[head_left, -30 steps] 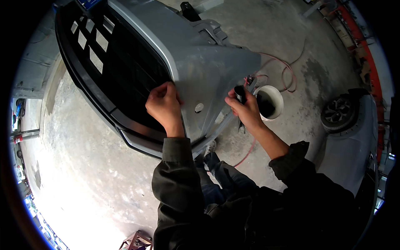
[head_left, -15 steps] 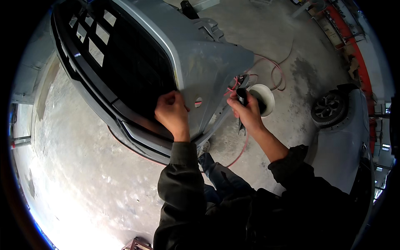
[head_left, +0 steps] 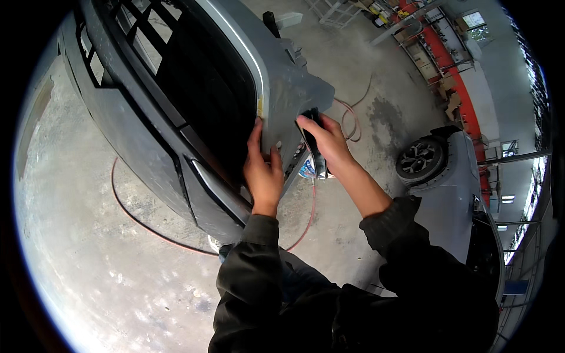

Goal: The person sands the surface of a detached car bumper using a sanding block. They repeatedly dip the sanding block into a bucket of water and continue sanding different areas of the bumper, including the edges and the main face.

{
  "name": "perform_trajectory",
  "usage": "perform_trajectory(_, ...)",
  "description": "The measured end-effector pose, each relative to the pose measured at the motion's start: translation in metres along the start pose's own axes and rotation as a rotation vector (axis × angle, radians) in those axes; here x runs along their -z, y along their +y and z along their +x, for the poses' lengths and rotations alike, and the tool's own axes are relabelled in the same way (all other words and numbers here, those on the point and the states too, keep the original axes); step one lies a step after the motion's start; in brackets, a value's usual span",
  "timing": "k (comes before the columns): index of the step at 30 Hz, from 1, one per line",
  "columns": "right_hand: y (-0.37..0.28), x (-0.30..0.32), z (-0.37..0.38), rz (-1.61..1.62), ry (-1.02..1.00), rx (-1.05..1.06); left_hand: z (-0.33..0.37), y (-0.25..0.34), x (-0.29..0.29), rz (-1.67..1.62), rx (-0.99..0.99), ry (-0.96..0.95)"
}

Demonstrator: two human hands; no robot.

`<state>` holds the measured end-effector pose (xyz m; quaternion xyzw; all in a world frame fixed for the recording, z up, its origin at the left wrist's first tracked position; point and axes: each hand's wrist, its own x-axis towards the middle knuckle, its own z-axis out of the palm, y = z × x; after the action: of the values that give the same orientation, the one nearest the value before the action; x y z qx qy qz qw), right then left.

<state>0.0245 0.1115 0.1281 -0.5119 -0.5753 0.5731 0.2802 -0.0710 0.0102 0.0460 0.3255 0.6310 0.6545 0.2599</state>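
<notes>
In front of me is a grey car bumper (head_left: 141, 141) with a large dark opening and black lattice bars. My left hand (head_left: 263, 179) rests against the edge of that opening, index finger and thumb stretched apart. The fingertip touches the rim just below a small yellowish patch (head_left: 259, 107). My right hand (head_left: 332, 141) grips a glossy black, long flat piece (head_left: 318, 160) beside the bumper's corner. Its exact kind I cannot make out, and the palm hides part of it. Just left of the right hand is the bumper's narrow side edge.
A red hose (head_left: 144, 226) loops over the concrete floor (head_left: 118, 282) under the bumper. A partly hidden container with a blue pattern (head_left: 307, 169) stands below my right hand. To the right is a silver car (head_left: 444, 194) with a dark wheel (head_left: 421, 160). Cluttered shelves (head_left: 432, 59) line the far wall.
My view has shifted, and the bumper looks nearer. The left hand's curled fingers have straightened along the opening's rim. My right hand has brought the black piece left, close to the bumper's corner.
</notes>
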Motion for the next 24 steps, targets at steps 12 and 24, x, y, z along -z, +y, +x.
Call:
perform_trajectory(12,-0.031,-0.078,0.045,-0.67,0.363,0.455,-0.017,-0.018,0.003,-0.072,-0.072,-0.044)
perform_trajectory(24,-0.01,-0.093,0.043,-0.625,0.495,0.649,-0.018,-0.011,0.003,-0.257,-0.009,-0.066)
